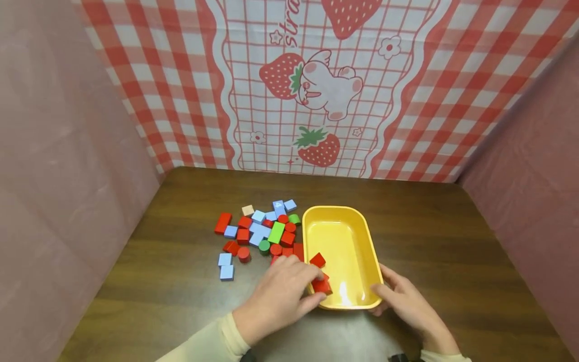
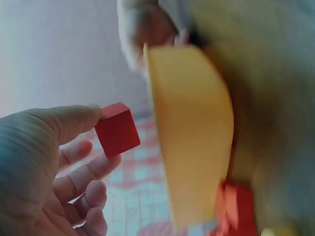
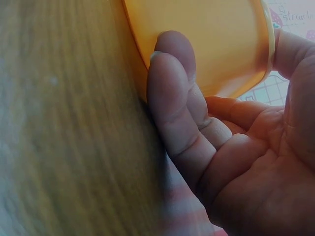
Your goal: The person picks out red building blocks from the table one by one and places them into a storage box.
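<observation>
Thumb and fingers of my left hand (image 1: 282,281) pinch a red cube-shaped block (image 2: 118,132) beside the left rim of a yellow plastic tub (image 1: 336,213). In the left wrist view the block is held apart from the tub's outer wall. My right hand (image 1: 404,301) grips the tub's near right corner, its thumb over the rim and its fingers along the outside wall, as the right wrist view shows. Inside the tub, a red block (image 1: 318,260) lies near the left wall.
Left of the tub, a loose group of wooden blocks covers the table (image 1: 429,226): red blocks (image 1: 223,222), light blue blocks (image 1: 227,273), a green rectangular block (image 1: 276,233), green cylinders (image 1: 264,246) and a tan block (image 1: 248,210). A red-checked strawberry cloth (image 1: 190,100) hangs behind.
</observation>
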A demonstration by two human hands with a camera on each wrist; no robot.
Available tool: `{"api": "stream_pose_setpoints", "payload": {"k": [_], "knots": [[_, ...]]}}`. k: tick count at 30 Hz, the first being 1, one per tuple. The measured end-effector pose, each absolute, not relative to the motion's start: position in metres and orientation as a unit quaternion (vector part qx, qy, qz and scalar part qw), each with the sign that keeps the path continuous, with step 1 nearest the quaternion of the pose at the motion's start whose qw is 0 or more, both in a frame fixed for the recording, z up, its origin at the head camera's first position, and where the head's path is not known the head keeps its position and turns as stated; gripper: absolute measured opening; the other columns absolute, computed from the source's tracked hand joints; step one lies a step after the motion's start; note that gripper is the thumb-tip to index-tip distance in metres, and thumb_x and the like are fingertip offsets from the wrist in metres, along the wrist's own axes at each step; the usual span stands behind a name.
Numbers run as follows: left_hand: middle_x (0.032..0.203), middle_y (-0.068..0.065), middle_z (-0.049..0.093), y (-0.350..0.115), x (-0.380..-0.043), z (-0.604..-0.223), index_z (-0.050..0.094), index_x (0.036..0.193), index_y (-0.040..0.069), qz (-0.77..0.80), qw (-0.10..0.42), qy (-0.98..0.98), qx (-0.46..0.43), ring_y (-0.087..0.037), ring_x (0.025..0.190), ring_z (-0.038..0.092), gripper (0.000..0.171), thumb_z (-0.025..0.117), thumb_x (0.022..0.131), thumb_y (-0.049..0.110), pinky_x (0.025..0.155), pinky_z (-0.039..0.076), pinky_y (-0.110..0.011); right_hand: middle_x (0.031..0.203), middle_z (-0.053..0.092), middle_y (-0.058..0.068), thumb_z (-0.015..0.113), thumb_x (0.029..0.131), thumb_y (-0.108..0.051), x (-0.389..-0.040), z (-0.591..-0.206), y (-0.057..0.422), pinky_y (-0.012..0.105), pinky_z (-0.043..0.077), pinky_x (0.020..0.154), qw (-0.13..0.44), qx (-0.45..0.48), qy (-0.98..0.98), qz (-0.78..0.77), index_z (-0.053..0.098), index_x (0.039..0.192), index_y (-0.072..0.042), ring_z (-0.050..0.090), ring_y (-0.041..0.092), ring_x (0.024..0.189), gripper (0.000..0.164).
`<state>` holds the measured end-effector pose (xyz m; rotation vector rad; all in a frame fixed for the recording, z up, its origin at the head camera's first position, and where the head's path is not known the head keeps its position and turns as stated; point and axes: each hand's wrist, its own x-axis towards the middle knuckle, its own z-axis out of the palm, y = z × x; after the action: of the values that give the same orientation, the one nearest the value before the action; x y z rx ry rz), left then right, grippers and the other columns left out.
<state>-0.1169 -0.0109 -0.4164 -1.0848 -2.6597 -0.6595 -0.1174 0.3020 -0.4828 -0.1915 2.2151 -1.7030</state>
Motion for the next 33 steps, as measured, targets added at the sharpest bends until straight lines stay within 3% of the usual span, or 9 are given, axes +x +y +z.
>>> {"api": "stream_pose_setpoints", "payload": {"k": [9,18,23,27,29,33], "knots": [[0.09,0.012,0.067,0.021,-0.121,-0.448,0.073,0.093,0.029,-0.148,0.149,-0.878,-0.429,-0.009,0.082,0.044,0.014,0.07,0.091,0.042,0.071,0.036,-0.027,0.079,0.068,0.022,0.056,0.097,-0.006,-0.115,-0.483,0.3,0.043,0.058,0.056,0.161,-0.068,0.784,-0.596,0.027,0.151,0.005,0.063,0.038,0.059,0.062],[0.093,0.008,0.059,0.018,-0.12,-0.448,0.076,0.089,0.029,-0.082,0.032,-0.896,-0.434,-0.012,0.088,0.039,0.045,0.054,0.089,0.068,0.077,0.037,-0.03,0.079,0.068,0.02,0.056,0.097,-0.007,-0.115,-0.484,0.3,0.042,0.058,0.055,0.152,-0.057,0.791,-0.589,0.032,0.149,0.002,0.063,0.037,0.058,0.059],[0.102,0.007,0.061,0.005,-0.12,-0.443,0.075,0.095,0.025,-0.125,0.061,-0.896,-0.421,-0.011,0.094,0.041,0.037,0.061,0.09,0.059,0.082,0.042,-0.03,0.079,0.068,0.02,0.057,0.097,-0.008,-0.115,-0.485,0.299,0.042,0.058,0.056,0.156,-0.05,0.791,-0.589,0.032,0.149,0.002,0.063,0.036,0.058,0.059],[0.101,0.005,0.064,-0.019,-0.125,-0.438,0.074,0.101,0.021,-0.144,0.104,-0.924,-0.339,-0.013,0.095,0.045,0.027,0.07,0.089,0.045,0.082,0.045,-0.034,0.078,0.069,0.019,0.056,0.097,-0.007,-0.115,-0.484,0.3,0.043,0.058,0.056,0.157,-0.049,0.788,-0.593,0.032,0.149,0.002,0.063,0.037,0.058,0.058],[0.098,0.004,0.065,-0.03,-0.128,-0.438,0.075,0.105,0.019,-0.135,0.103,-0.94,-0.294,-0.015,0.093,0.048,0.028,0.074,0.087,0.04,0.08,0.046,-0.035,0.078,0.069,0.019,0.056,0.097,-0.006,-0.116,-0.484,0.3,0.043,0.058,0.055,0.155,-0.051,0.787,-0.595,0.032,0.149,0.002,0.063,0.037,0.058,0.058],[0.101,0.0,0.064,-0.043,-0.131,-0.445,0.072,0.118,0.018,-0.108,0.061,-0.958,-0.259,-0.019,0.091,0.048,0.044,0.078,0.083,0.044,0.077,0.047,-0.036,0.078,0.068,0.02,0.056,0.097,-0.005,-0.117,-0.484,0.298,0.043,0.058,0.054,0.156,-0.056,0.784,-0.599,0.032,0.149,0.004,0.063,0.037,0.057,0.058]]}}
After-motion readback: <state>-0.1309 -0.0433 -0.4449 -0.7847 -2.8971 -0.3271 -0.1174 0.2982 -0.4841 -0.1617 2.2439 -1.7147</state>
